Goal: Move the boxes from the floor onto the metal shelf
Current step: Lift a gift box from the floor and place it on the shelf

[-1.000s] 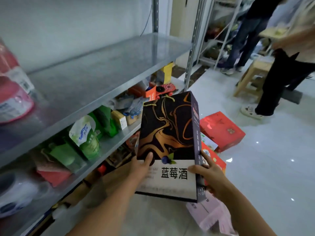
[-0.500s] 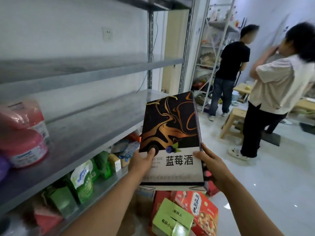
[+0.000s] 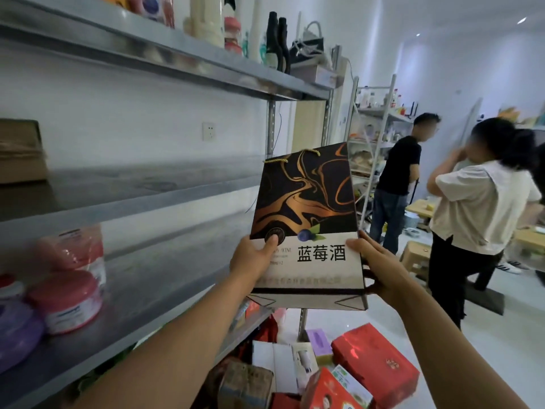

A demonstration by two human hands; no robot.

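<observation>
The metal shelf has a hard front edge. The tall dark box is in the air just off that edge and could bump it. The left hand and right hand grip only its bottom part, so it might tip.

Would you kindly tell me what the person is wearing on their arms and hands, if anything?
Nothing that shows. The left hand and right hand are bare, with no gloves or rings in view. The left forearm and right forearm are uncovered down to the picture's lower edge: no sleeves, watch or bracelet can be seen.
</observation>
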